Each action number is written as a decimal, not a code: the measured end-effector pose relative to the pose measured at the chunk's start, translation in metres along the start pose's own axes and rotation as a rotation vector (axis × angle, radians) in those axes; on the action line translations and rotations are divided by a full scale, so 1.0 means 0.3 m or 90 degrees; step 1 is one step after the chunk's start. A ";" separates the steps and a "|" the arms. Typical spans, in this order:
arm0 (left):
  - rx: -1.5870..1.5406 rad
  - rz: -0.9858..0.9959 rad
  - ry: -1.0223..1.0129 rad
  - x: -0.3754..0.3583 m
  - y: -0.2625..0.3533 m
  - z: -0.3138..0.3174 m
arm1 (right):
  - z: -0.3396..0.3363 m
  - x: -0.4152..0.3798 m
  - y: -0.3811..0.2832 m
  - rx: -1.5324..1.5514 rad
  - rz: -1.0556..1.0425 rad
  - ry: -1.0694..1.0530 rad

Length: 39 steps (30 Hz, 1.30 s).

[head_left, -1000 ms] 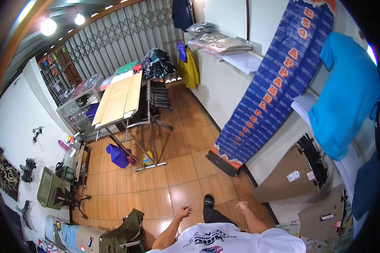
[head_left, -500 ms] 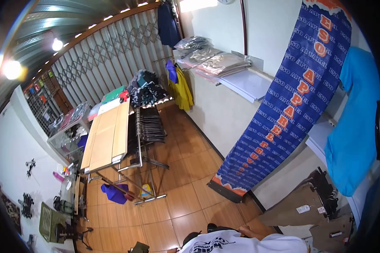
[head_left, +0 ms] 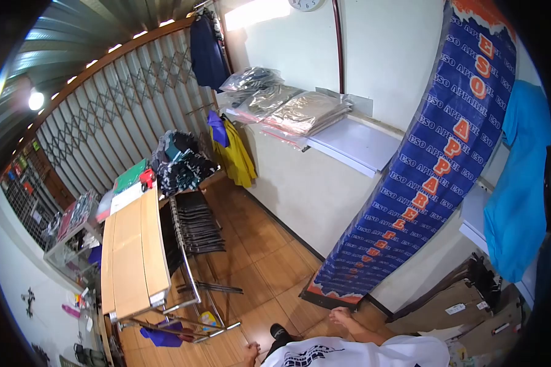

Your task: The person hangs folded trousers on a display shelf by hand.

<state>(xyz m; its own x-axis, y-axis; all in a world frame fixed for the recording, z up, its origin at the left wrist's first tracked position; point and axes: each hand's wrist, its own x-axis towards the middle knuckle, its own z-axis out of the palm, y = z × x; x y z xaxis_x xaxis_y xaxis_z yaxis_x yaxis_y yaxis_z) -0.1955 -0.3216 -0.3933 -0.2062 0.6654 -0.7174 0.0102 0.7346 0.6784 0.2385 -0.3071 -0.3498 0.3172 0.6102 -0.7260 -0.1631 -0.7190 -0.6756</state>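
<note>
Floor (head_left: 257, 263), brown tile: passage between table and low wall, with room to move from the person's feet toward the gate. Dark skirting edges it on the right, metal legs on the left. Folding gate (head_left: 116, 104) spans the far left side. Low wall (head_left: 288, 177) lines the right; its ledge carries plastic-bagged packs (head_left: 306, 113) beside white panels (head_left: 355, 144). Blue banner (head_left: 404, 196) with orange lettering stands tilted by that wall, foot on the floor, narrowing the near end of the passage. Table (head_left: 131, 257): light boards on a metal frame, dark patterned clothes (head_left: 180, 162) heaped at the far end. Turquoise shirt (head_left: 517, 183) hangs far right; yellow garment (head_left: 237, 156) hangs near the gate. Metal foot bar (head_left: 217, 333) sits under the table's near end, near the left hand. Right hand (head_left: 341, 315): arm out forward, just beside the banner's foot, its nearest thing; grip slack, fingers part curled. Left hand (head_left: 251, 352): low at the bottom edge, small and cut off, fingers look bent; can't tell grip state. Black shoe (head_left: 278, 332) between the hands.
</note>
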 end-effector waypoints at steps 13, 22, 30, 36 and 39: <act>0.065 0.485 -0.277 0.075 1.261 0.367 | 0.196 -0.044 -1.066 0.140 -0.388 -0.009; 0.086 0.717 -0.425 -0.016 2.019 0.694 | -0.010 -0.082 -1.929 0.219 -0.638 0.086; 0.160 0.784 -0.450 -0.108 2.471 0.921 | -0.115 0.157 -2.470 0.238 -0.513 0.128; 0.159 0.780 -0.442 -0.042 2.545 0.993 | -0.122 0.249 -2.611 0.146 -0.481 0.177; 0.152 0.793 -0.439 0.028 2.560 1.031 | -0.140 0.282 -2.615 0.115 -0.470 0.144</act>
<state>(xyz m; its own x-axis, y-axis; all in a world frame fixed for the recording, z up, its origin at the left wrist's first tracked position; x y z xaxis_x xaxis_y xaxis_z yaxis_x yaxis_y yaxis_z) 0.1133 0.2892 0.0728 0.5627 0.7573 0.3315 0.0022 -0.4024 0.9154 0.4327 0.2947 0.1243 0.5812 0.8121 -0.0522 0.0195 -0.0780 -0.9968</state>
